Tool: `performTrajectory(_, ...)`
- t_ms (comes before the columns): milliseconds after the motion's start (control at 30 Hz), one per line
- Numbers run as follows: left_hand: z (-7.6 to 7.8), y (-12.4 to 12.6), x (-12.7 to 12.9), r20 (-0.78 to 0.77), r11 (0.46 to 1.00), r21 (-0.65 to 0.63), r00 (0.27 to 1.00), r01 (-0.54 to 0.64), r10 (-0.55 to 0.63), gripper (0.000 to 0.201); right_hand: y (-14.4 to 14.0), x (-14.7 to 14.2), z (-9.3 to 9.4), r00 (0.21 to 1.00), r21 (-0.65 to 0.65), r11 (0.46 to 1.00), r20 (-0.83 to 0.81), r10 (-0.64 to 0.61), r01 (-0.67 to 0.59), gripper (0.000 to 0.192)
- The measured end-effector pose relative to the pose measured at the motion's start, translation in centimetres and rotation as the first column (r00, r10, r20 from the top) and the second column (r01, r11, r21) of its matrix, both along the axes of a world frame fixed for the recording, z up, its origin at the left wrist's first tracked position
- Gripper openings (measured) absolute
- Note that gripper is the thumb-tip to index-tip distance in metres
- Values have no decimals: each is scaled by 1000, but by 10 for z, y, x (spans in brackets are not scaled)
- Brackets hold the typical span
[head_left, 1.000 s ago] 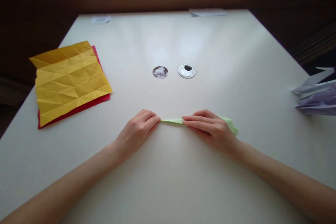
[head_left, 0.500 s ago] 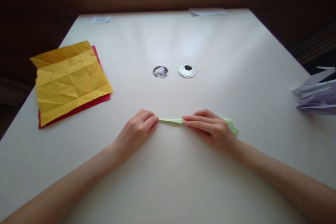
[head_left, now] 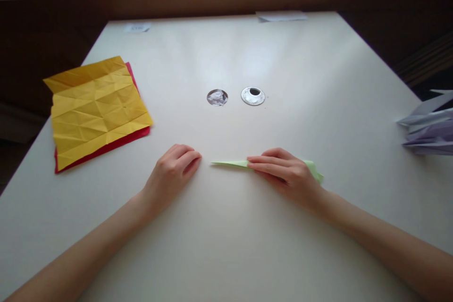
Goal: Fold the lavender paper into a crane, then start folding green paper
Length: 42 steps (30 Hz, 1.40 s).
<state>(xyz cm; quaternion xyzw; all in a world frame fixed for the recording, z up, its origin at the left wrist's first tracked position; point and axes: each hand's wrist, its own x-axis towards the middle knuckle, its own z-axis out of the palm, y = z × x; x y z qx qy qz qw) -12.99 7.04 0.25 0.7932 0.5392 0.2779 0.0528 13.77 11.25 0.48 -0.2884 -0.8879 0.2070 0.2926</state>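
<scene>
Presently pinned flat on the white table (head_left: 226, 245): a pale green folded paper (head_left: 231, 164), narrow and tapering to a sharp tip that points away from the grip toward the left hand (head_left: 171, 174). Wider end showing as a small green corner just beyond the knuckles of the right hand (head_left: 286, 174).

Right hand: palm down, fingers (head_left: 264, 166) extended and pressed together on top of the green folded paper, holding it against the table. Forearm running in from the lower right.

Left hand: resting on the table near the sharp tip but clear of it, holding nothing, fingers loosely curled with tips on the surface. Forearm running in from the lower left.

Beyond the grip, toward the middle of the table: two round ports, left port (head_left: 217, 97) stuffed with crumpled material, right port (head_left: 253, 96) ringed in metal. Far to the left of the grip: a creased yellow sheet (head_left: 97, 108) lying on a red sheet (head_left: 106, 147). Far to the right: a pile of lilac folded papers (head_left: 430, 130), cut off by the frame edge.

Middle portion of the green folded paper hidden under the right hand; fold layers not discernible. Items on the far ledge too small to identify.
</scene>
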Motion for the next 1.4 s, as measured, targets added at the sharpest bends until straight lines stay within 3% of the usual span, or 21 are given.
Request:
performTrajectory(467, -7, 10, 29, 153, 962, -72, 956, 265, -252, 15, 1, 0, 0, 1000, 43, 999, 16, -19, 19, 24)
performTrajectory(667, -3, 7, 26, -30, 940, -7, 939, 342, -342, 23, 1, 1, 2, 999, 43, 999, 35, -4, 3, 26)
performTrajectory(967, 6, 5, 32, -324, 927, 68, 886, 370, -330, 20, -1, 5, -2, 997, 82, 995, 58, 56, -61, 29)
performTrajectory(1400, 4, 5, 44, -314, 905, 103, 877, 414, -365, 20, -1, 4, -5, 998, 96, 994, 51, 41, -46, 24)
